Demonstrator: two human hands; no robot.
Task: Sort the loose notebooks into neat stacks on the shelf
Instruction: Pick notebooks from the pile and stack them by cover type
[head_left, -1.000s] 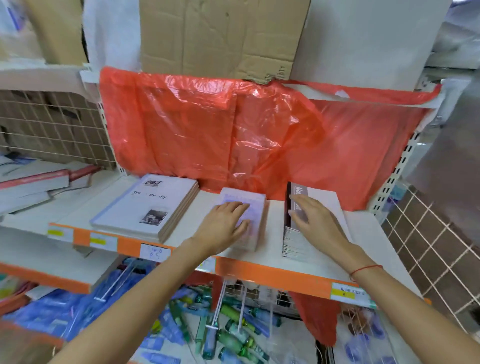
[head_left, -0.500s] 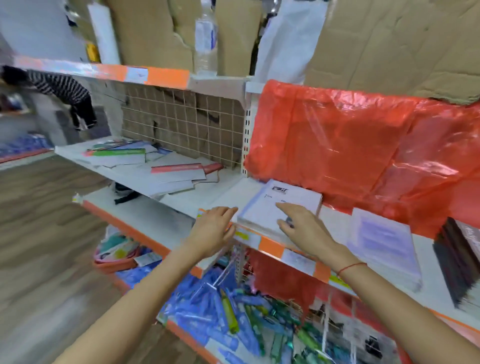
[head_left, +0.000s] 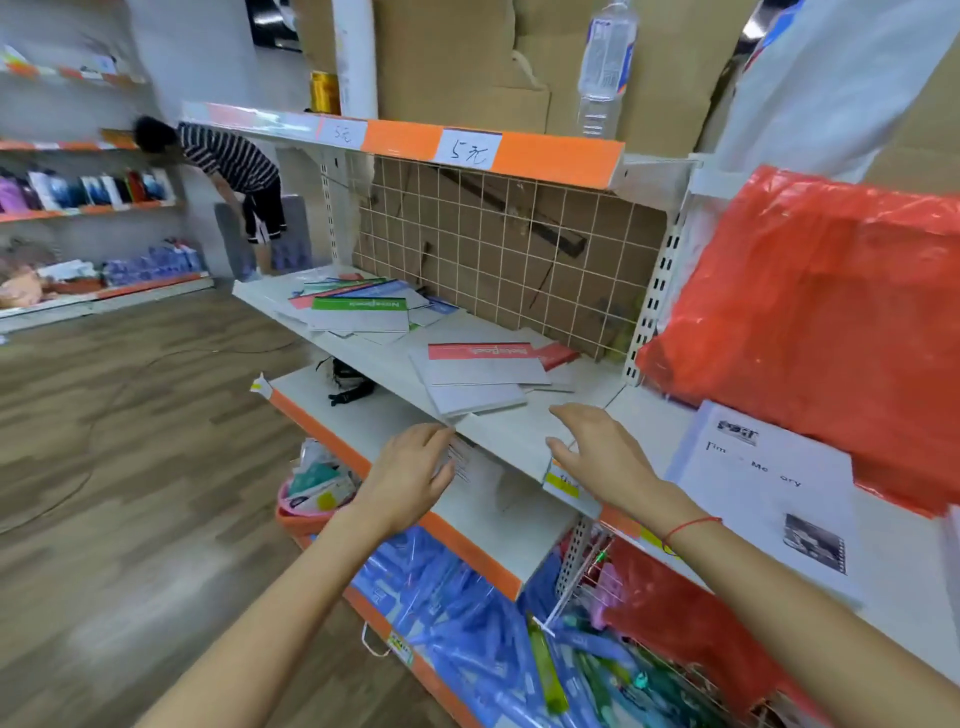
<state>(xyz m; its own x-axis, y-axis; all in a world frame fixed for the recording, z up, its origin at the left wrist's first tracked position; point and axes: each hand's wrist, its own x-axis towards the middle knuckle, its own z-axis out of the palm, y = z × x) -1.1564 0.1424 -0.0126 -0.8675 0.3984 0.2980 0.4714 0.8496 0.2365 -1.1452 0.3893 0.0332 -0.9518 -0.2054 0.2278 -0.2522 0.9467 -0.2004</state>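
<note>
I see the shelf (head_left: 498, 436) running across the middle, its loose notebooks in two heaps that slid askew, presumably dumped rather than placed. The far heap, the green-banded notebooks (head_left: 358, 312), lies well beyond reach. The nearer red-banded notebooks (head_left: 480, 371) fan out just ahead of both hands, one corner overhanging the front edge. A squared white stack (head_left: 769, 488) sits to the right, already neat. My left hand (head_left: 408, 475) hovers with fingers straight, holding nothing, just below that overhanging corner. My right hand (head_left: 597, 452) is spread and empty, near the heap's right side.
</note>
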